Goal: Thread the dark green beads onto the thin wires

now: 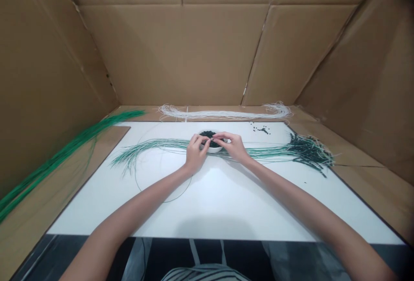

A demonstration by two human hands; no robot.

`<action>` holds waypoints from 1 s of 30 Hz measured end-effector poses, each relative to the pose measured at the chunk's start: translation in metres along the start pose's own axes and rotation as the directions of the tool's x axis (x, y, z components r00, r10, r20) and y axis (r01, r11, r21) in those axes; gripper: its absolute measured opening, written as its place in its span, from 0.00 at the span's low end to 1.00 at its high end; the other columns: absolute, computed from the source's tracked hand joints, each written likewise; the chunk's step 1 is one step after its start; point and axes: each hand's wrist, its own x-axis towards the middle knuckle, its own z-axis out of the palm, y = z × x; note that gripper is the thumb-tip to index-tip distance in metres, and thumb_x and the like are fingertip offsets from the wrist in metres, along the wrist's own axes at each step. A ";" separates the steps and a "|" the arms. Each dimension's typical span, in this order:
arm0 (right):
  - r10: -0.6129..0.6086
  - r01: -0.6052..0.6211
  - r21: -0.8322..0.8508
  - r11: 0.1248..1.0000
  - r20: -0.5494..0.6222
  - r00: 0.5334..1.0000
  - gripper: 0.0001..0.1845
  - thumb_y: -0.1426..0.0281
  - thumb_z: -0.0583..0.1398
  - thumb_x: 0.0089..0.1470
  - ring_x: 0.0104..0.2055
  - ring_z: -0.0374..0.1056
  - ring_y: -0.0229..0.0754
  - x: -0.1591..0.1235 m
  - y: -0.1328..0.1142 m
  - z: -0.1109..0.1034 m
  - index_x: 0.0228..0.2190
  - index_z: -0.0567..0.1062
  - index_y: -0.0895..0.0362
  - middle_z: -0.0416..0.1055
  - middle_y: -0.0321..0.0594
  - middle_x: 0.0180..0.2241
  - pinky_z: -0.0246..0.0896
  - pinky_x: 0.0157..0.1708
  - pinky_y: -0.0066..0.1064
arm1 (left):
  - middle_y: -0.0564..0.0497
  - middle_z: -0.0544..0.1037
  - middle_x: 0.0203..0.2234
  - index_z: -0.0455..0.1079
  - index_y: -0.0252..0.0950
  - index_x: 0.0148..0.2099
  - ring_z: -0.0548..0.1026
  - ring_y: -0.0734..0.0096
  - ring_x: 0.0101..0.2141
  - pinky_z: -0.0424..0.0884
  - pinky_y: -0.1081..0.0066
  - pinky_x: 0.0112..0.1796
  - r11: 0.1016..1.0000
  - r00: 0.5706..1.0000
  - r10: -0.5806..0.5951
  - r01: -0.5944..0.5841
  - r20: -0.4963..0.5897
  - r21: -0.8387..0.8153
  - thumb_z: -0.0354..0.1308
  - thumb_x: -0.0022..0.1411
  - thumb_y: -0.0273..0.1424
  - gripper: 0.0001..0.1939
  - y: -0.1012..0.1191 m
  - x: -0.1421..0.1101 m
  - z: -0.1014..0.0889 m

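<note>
A small white bowl point(213, 150) full of tiny dark pieces point(208, 134) stands at the middle of the white board. Over its rim, my left hand point(196, 151) pinches thumb and finger together. My right hand point(233, 146) also pinches, its fingertips meeting the left ones above the bowl. Whatever sits between the fingertips is too small to make out. A thin strand point(165, 202) loops across the board and passes under my left forearm. Behind both hands and the bowl runs a bundle of thin green strands point(161, 143), its right end point(310, 151) thick with dark pieces.
The white board point(220, 203) lies on cardboard. Loose dark pieces point(263, 129) are scattered at its back right. A white strand bundle point(213, 113) lies along the back, and a bright green bundle point(71, 143) on the left. Cardboard walls point(181, 52) enclose the back and sides.
</note>
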 end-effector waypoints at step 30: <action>-0.125 0.128 -0.214 0.968 0.029 0.992 0.07 0.68 0.57 0.46 0.30 0.66 0.38 -0.001 0.000 0.004 0.26 0.73 0.58 0.71 0.39 0.26 0.59 0.32 0.28 | 0.51 0.67 0.29 0.66 0.36 0.33 0.66 0.73 0.33 0.63 0.72 0.35 1.000 1.000 0.007 -0.006 0.023 -0.022 0.47 0.59 0.29 0.07 -0.007 -0.003 0.001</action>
